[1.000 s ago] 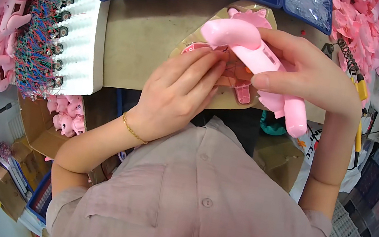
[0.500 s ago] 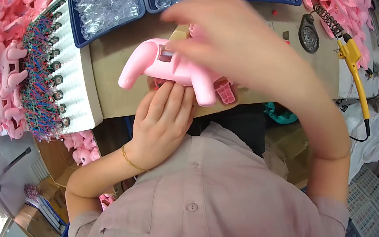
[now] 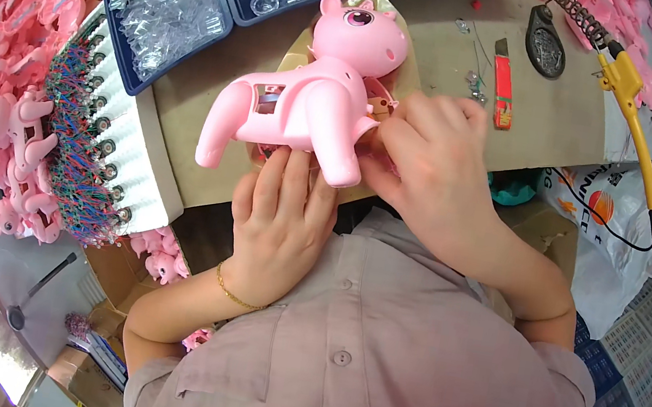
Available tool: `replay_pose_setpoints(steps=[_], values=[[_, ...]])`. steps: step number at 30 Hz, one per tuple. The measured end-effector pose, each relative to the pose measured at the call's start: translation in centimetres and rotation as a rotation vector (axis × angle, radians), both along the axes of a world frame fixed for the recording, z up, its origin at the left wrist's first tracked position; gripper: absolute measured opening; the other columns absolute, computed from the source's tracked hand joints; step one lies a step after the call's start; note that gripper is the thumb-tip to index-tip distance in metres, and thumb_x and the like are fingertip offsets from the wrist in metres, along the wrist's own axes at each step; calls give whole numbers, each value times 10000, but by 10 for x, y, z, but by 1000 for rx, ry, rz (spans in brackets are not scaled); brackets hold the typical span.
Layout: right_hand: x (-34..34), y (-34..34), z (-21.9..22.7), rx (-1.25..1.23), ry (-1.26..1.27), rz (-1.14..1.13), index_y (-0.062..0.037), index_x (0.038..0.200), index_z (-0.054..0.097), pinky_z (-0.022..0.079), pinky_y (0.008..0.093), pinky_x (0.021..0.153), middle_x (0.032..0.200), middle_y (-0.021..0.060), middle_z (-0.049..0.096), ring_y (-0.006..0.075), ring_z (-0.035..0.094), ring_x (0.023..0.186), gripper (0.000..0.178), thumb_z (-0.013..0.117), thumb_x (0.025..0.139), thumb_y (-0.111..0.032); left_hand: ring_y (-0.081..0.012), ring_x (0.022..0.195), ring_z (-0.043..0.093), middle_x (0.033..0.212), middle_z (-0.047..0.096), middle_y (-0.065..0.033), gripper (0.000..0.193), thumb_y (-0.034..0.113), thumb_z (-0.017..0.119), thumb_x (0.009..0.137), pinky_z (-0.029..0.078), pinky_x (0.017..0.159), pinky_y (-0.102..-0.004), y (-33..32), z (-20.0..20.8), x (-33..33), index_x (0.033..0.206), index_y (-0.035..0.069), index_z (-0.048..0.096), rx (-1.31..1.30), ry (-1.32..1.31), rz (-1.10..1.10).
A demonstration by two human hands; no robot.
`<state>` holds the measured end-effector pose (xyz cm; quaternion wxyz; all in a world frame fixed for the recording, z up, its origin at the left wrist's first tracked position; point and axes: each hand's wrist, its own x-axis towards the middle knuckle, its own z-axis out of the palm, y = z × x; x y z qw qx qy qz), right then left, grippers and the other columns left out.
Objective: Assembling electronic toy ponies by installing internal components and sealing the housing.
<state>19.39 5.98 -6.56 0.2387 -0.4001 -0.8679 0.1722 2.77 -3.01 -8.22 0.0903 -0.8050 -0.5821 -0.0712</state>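
Above the flat left hand point(image 3: 280, 226) — pink toy pony point(image 3: 308, 98), gripped by right hand point(image 3: 430, 165).

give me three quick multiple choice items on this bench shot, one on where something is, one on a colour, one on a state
1. Where does the yellow-handled soldering iron lie?
A. On the bench at the upper right
B. In the left hand
C. In a blue tray

2. What colour is the toy animal?
A. Green
B. Pink
C. White

3. How is the toy animal held?
A. Lying alone on the bench
B. Left hand under it, right hand at its side
C. Hanging from a hook

Answers:
1. A, it lies on the bench near a red tool.
2. B, body and head are pink.
3. B, left fingers sit under the legs and the right hand touches the body.
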Motion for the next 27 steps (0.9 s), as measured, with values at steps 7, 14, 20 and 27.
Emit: replay_pose_setpoints(steps=[7,14,20,27], values=[[-2,-1,1,-53,24,-27,-99,744,588,327,368,784,803,35,497,204,503,810,149,711,674,-145,-282,1124,449,1197,504,-144,430,227,643,753,321,904,-388,1,1,3,1145,60,579,17,5,14],[5,3,-1,11,41,-30,-93,798,633,348,351,750,791,37,515,210,509,792,116,698,705,-117,-257,1115,453,1191,510,-123,457,206,628,767,318,917,-371,-2,6,3,1221,192,576,25,60,23],[17,41,21,-70,302,56,-47,839,640,419,313,646,762,52,555,241,550,737,118,672,730,-81,-206,1019,490,1108,568,-86,422,187,617,766,345,850,-326,1,17,9,1187,218,595,28,202,12],[-58,70,72,-163,-442,680,-25,857,648,460,364,714,746,58,655,260,611,716,240,655,714,-217,-181,746,482,977,611,-132,208,121,525,767,376,602,-264,8,32,13,962,84,587,-83,246,-24]])
